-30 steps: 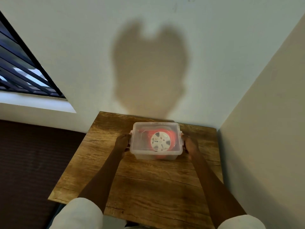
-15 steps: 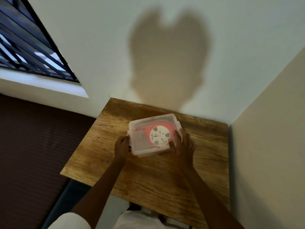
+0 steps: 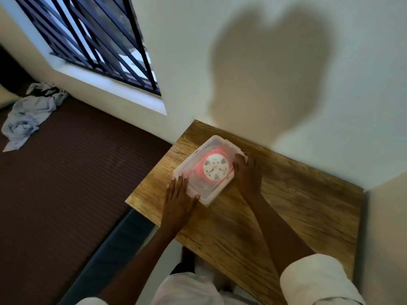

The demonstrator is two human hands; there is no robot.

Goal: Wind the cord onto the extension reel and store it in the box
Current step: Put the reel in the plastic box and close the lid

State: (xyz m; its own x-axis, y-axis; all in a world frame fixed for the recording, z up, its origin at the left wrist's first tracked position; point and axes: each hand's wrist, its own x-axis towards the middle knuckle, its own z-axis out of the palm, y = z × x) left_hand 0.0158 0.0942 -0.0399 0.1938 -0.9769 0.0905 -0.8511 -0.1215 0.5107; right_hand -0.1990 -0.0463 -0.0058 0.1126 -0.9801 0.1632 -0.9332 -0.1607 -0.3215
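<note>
A clear plastic box (image 3: 199,194) with its lid on sits on the wooden table (image 3: 297,205), turned at an angle. Through the lid I see the red extension reel (image 3: 214,168) with its white round face. My left hand (image 3: 178,194) lies flat against the box's near left corner, fingers spread onto the lid edge. My right hand (image 3: 247,175) presses on the box's right side, fingers over the lid rim. No loose cord shows outside the box.
The table stands in a corner, with a white wall behind and a beige wall to the right. A dark brown mattress (image 3: 66,183) lies to the left with crumpled cloth (image 3: 28,115) on it. A barred window (image 3: 92,40) is up left.
The box has been turned at an angle and sits nearer the table's left edge. Both hands shifted from its end handles to its near corner and right side. My view swung left.
</note>
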